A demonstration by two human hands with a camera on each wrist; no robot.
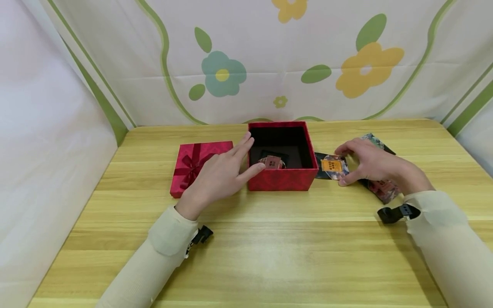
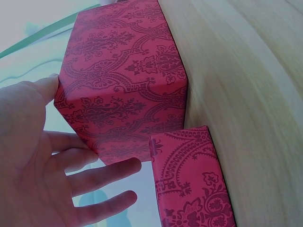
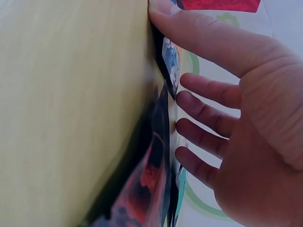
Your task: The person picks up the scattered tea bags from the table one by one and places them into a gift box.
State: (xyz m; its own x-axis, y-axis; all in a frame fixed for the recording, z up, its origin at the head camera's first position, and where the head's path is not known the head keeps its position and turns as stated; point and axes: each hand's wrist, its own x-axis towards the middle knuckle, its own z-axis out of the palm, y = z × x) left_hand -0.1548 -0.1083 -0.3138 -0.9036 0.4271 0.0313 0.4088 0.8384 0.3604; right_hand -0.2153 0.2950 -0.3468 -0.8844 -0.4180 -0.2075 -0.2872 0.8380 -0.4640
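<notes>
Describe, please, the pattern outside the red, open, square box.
The red, open, square box carries dark floral scrollwork, clearest in the left wrist view.

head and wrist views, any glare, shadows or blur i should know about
Head view: pale glare on the wooden table, soft shadow beside the right sleeve; left wrist view: the red box shows its pattern clearly, but the backdrop looks washed out; right wrist view: the nearest packet looks soft, with dark shadow beside it.

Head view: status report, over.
Left hand against open red patterned box; right hand touching dark orange-labelled packet; square red ribboned lid beside box.
</notes>
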